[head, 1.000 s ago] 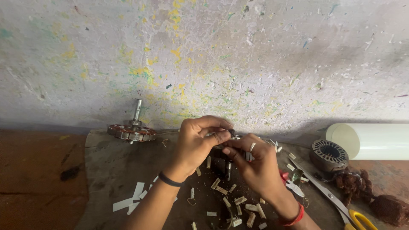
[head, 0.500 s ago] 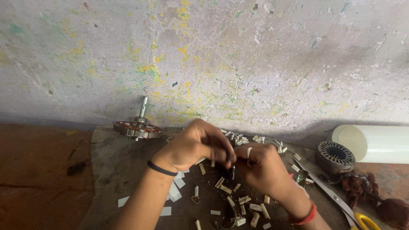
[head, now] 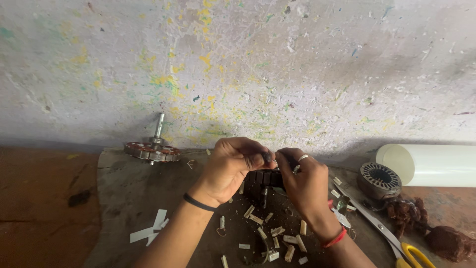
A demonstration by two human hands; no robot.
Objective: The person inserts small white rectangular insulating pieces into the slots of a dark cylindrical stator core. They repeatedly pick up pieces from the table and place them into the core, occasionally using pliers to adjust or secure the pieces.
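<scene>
My left hand (head: 229, 168) and my right hand (head: 304, 181) meet over a small dark slotted motor core (head: 263, 177) that stands on a grey mat (head: 129, 198). Both hands grip the core from either side, fingertips pinched together at its top. What the fingertips pinch is too small to tell. A black band is on my left wrist, a red one on my right, and a ring on a right finger. Several short pale paper strips (head: 275, 233) lie scattered on the mat just below the hands.
A wound rotor with an upright shaft (head: 152, 149) sits at the back left against a paint-flecked wall. At right lie a white tube (head: 431, 165), a round metal stator (head: 379, 178), brown wire clumps (head: 431, 228) and yellow-handled scissors (head: 396, 243). White paper scraps (head: 148, 229) lie at left.
Both hands dipped slightly toward me and came back up to the top of the core. The view shifted a little; the other things kept their places.
</scene>
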